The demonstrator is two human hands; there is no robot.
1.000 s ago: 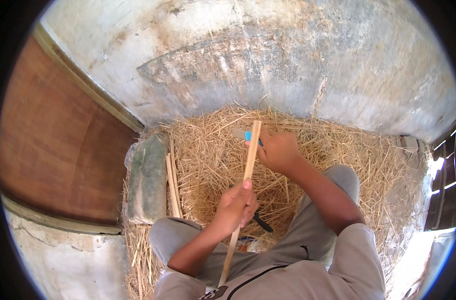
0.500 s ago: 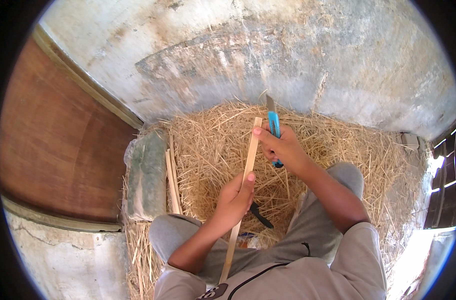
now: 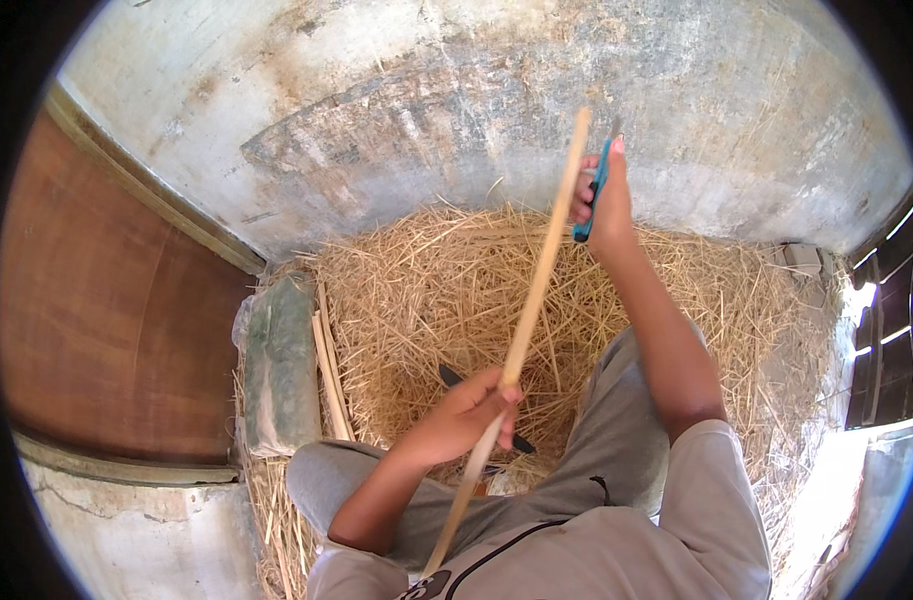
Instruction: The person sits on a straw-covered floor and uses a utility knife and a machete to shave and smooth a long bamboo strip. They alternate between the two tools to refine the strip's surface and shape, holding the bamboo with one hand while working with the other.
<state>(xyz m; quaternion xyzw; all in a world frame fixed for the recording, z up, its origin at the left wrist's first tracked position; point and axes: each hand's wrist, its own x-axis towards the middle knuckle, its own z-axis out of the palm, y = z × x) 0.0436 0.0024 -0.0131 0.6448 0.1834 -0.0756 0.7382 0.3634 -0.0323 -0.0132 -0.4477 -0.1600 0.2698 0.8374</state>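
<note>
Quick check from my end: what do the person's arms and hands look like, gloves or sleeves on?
No gloves: the left hand and right hand are bare, as are both forearms up past the elbows. No watch, ring or band shows. Any sleeves end above the elbow, out of sight. The person wears a light grey top with a dark cord and grey trousers.

Floor cover: loose straw point(image 3: 427, 290)
Left side: brown wooden board point(image 3: 107, 330)
Beside straw: wrapped greenish block point(image 3: 277, 365), spare thin sticks point(image 3: 329, 375)
Back: stained concrete wall point(image 3: 457, 110)

Straw point(image 3: 427, 290) ahead open; wall point(image 3: 457, 110) blocks beyond, wrapped block point(image 3: 277, 365) left.
</note>
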